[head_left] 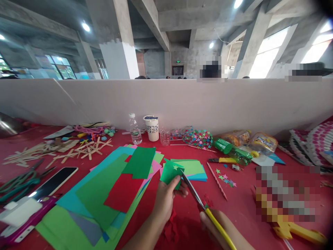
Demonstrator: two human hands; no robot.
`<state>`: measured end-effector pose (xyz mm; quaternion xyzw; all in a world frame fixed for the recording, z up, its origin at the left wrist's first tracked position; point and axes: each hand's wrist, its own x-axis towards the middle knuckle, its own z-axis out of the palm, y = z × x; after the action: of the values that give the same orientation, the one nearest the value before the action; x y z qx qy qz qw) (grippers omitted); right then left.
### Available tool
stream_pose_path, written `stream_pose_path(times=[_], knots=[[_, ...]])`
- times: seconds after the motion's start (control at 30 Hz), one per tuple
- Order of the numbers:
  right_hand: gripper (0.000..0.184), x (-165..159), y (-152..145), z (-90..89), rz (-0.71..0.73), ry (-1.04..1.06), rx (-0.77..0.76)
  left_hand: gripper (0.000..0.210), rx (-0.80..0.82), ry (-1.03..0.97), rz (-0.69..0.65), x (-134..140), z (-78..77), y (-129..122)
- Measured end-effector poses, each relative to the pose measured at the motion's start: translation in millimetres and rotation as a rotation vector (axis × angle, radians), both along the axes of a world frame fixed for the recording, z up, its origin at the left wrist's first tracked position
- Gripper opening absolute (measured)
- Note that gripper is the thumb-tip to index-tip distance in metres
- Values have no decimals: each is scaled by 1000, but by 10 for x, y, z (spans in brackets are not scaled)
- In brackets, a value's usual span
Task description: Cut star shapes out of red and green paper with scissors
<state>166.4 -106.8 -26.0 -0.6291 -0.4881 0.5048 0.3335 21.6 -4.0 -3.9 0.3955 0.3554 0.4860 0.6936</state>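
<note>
Over the red table, my left hand [166, 198] pinches a piece of green paper [168, 172] between thumb and fingers. A small light-green star [175, 167] shows on that paper. My right hand [221, 222] is closed around yellow-handled scissors [193, 190], whose blade tips touch or overlap the paper's right edge; I cannot tell whether the blades are apart. Red paper scraps [171, 227] lie below my hands. To the left are stacked coloured sheets, with a dark green sheet [142, 161] and a red sheet [124, 194] on top.
At the back stand a water bottle [135, 132] and a white cup [151, 129]. Wooden sticks [88, 149] and a phone [57, 182] lie left. A yellow utility knife [226, 160], loose stars [225, 177] and a yellow glue gun [286, 227] are right. A white partition [166, 100] runs behind.
</note>
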Motion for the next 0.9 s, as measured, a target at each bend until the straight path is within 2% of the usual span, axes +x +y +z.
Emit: stream_pose_path(times=[0.43, 0.8, 0.9], knots=[[66, -45, 29, 19, -21, -33, -11, 23, -1, -11, -16, -31, -26, 33], [67, 9, 58, -36, 1, -131, 97, 21, -14, -8, -45, -53, -13, 57], [67, 22, 59, -30, 14, -134, 76, 19, -5, -14, -42, -71, -19, 84]])
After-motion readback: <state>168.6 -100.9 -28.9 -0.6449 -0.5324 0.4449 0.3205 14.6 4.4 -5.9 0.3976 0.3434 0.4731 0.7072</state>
